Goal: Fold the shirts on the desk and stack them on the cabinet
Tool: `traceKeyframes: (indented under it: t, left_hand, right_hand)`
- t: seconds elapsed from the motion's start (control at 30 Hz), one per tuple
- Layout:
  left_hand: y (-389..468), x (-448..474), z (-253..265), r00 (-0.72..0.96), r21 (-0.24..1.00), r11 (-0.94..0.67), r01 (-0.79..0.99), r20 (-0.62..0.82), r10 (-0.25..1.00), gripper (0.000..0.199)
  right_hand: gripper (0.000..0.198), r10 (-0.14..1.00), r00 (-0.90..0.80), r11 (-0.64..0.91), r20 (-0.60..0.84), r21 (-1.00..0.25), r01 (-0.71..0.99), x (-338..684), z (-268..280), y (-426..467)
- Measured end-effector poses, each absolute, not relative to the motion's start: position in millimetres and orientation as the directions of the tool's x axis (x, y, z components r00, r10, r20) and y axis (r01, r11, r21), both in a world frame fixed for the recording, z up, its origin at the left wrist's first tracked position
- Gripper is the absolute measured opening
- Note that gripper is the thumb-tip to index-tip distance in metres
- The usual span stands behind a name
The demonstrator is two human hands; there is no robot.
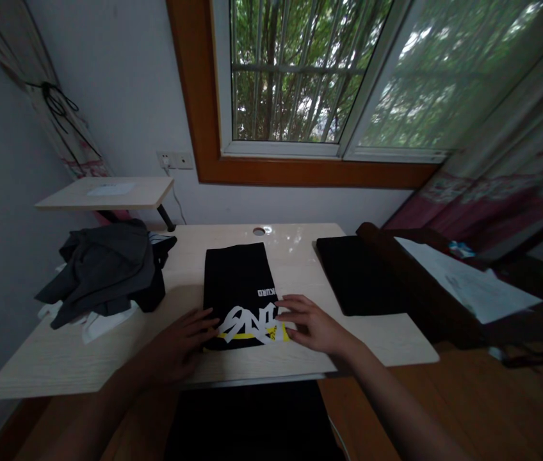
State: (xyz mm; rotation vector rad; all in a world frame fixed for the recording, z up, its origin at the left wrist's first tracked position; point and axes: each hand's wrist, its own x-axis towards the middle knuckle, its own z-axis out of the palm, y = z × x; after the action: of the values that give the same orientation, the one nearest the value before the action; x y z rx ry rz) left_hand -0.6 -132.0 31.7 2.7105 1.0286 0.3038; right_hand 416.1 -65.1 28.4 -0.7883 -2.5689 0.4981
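A black T-shirt, folded into a flat rectangle, lies in the middle of the table. White and yellow lettering shows along its near part. My left hand rests at its near left edge, fingers stretched out and fingertips on or just beside the cloth. At the right edge, my right hand has its fingers spread, with the tips touching the printed part. Neither hand grips the cloth.
On the left of the pale table is a heap of crumpled clothes, beneath a small raised shelf. A flat black folded stack lies at the right. Beyond it, a dark brown piece of furniture carries a paper sheet.
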Motion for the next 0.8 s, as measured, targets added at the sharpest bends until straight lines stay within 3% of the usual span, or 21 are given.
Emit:
traceKeyframes:
  t: [0.33, 0.63, 0.8]
  left_hand:
    - [-134, 9, 23, 0.711, 0.145, -0.74, 0.656, 0.208, 0.671, 0.059]
    - [-136, 6, 23, 0.718, 0.157, -0.756, 0.635, 0.239, 0.653, 0.064]
    - [-135, 8, 18, 0.703, 0.164, -0.733, 0.66, 0.21, 0.68, 0.063]
  right_hand:
    - [0.043, 0.59, -0.754, 0.767, 0.288, -0.492, 0.413, 411, 50, -93]
    - [0.036, 0.507, -0.75, 0.861, 0.425, -0.288, 0.419, 407, 25, -95]
    - [0.03, 0.491, -0.71, 0.871, 0.505, -0.276, 0.406, 404, 25, -97]
